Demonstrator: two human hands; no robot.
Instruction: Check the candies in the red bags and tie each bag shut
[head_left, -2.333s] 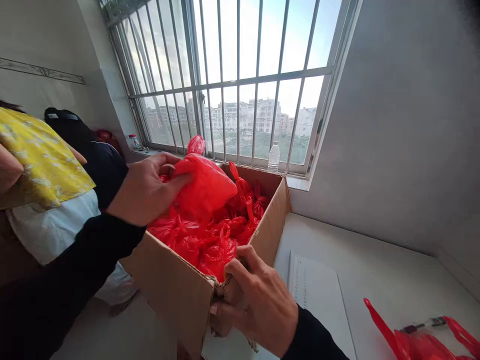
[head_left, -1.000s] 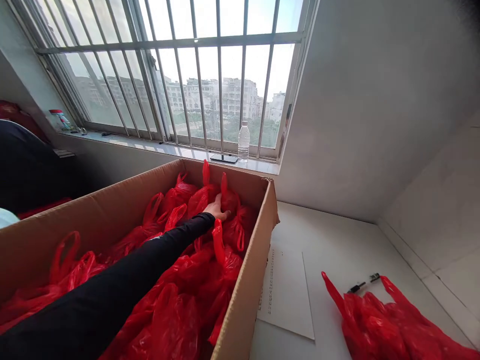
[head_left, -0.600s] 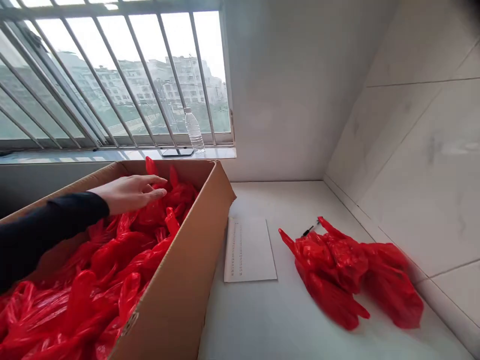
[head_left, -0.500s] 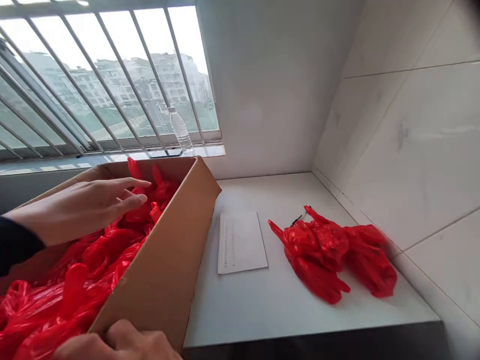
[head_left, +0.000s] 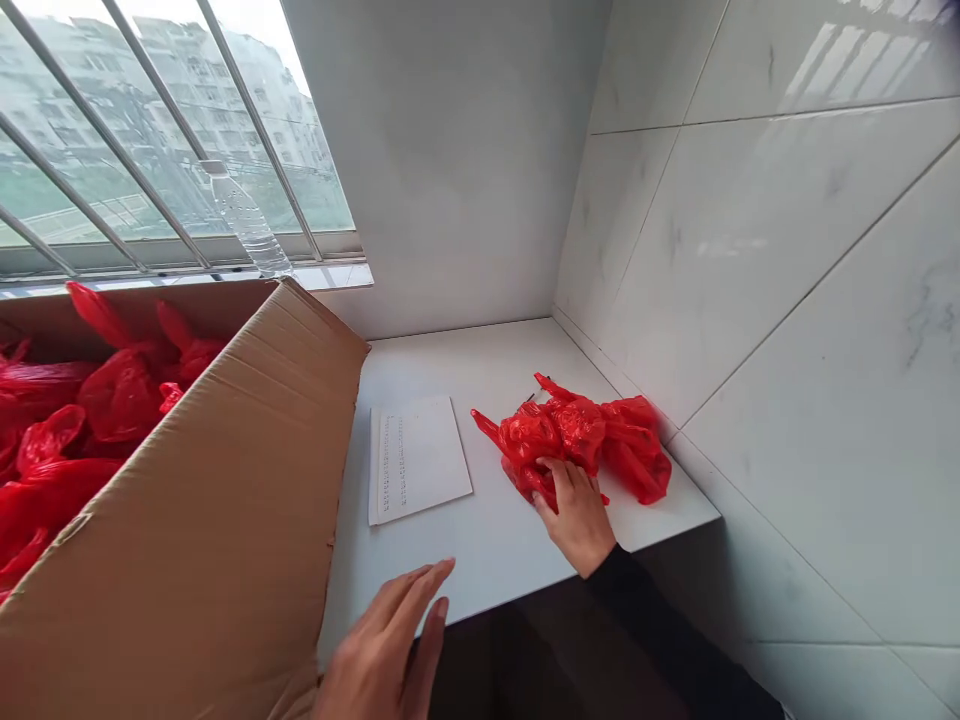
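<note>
On the white countertop (head_left: 495, 550), toward the right, lies a bunch of red plastic bags (head_left: 637, 450). My right hand (head_left: 577, 515) rests against the near side of this bunch, its fingers curled over the red plastic and the thumb apart at the left. Part of the bag under the fingers is hidden. My left hand (head_left: 386, 645) hovers at the counter's front edge with fingers stretched out and nothing in it. To its left stands a cardboard box (head_left: 202, 520) holding several knotted red plastic bags (head_left: 120, 390).
A white notebook or paper stack (head_left: 420, 460) lies between the box and the bags. A clear plastic bottle (head_left: 247, 220) stands on the sill by the barred window. Behind the red bags, a thin dark item (head_left: 534, 394) shows partly. Marble-look tiles (head_left: 787, 330) border the counter's right side.
The view has swung right. My left hand has left the inside of the box, and my right hand has gone from the box's near rim to the red bags on the counter.
</note>
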